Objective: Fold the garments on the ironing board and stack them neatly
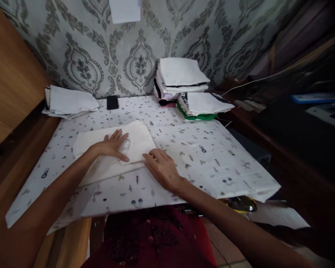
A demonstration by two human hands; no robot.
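A cream-white folded cloth (141, 139), perhaps a garment, lies on the table with its layers overlapping and its near edge slightly slanted. My left hand (113, 145) rests flat on top of it, fingers spread, beside a greyish printed patch (125, 146). At the cloth's right near corner, my right hand (163, 167) has its fingers curled and its thumb against the edge, gripping the fabric. Part of the cloth's left side is hidden under my left forearm.
White folded cloths (72, 100) lie at the back left beside a black phone (112, 102). Two stacks of folded clothes, one taller (182, 72) and one lower with green fabric (203, 104), stand at the back right. A patterned sheet (206, 163) covers the table.
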